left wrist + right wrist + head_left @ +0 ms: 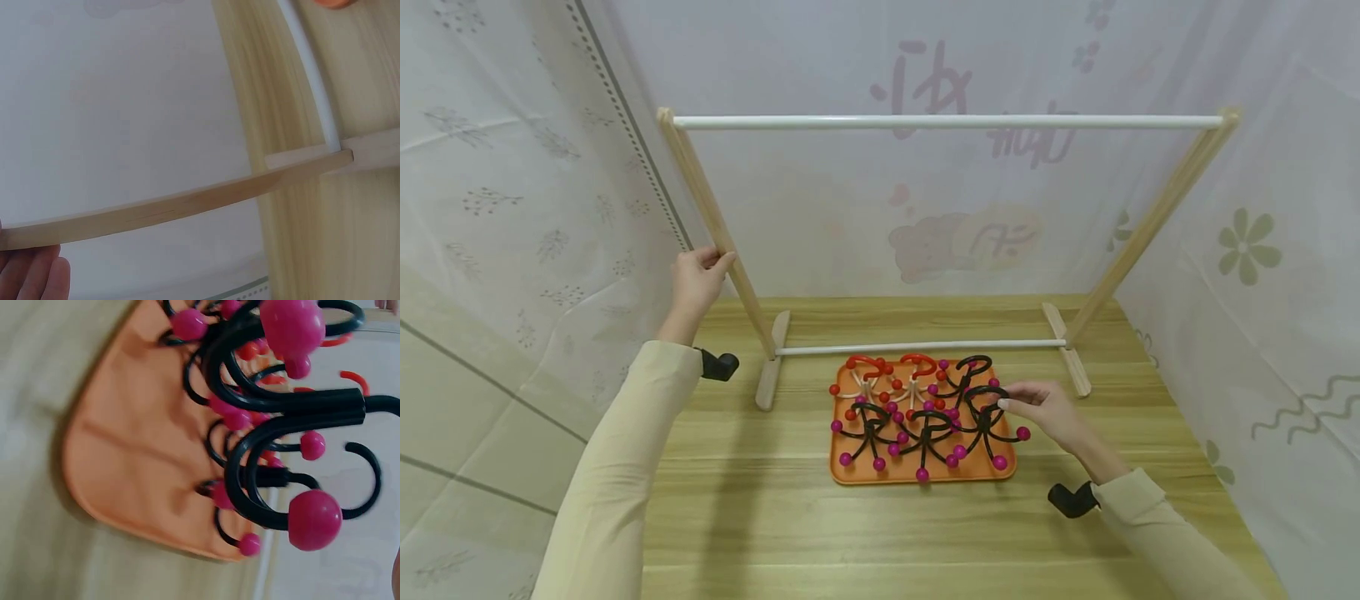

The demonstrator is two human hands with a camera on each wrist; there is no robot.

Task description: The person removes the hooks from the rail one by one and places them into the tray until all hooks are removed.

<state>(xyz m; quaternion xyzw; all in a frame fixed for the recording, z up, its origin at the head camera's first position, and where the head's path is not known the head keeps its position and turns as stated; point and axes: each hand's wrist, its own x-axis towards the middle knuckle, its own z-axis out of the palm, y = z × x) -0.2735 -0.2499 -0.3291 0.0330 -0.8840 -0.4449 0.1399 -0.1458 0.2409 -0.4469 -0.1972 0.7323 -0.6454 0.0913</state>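
Note:
My left hand [696,279] pinches the left wooden post [707,196] of a rack partway up; in the left wrist view its fingers [40,272] lie against the post's edge. With thumb and fingertips my right hand [1048,412] pinches the top hook of a black multi-arm hanger hook [985,423] with pink ball tips. This hook hangs over the right side of an orange tray [917,478] and looms close in the right wrist view, its black stem [331,407] lying sideways there. Other black hooks [925,433] and cream ones with red tops [867,385] crowd the tray.
The rack's white top bar [947,122] spans between the left post and a right post [1150,225]. A lower white bar [917,345] runs behind the tray. Wooden feet [1066,350] stand on the wood-grain table [850,542]. Printed curtains [1247,333] enclose the sides and back.

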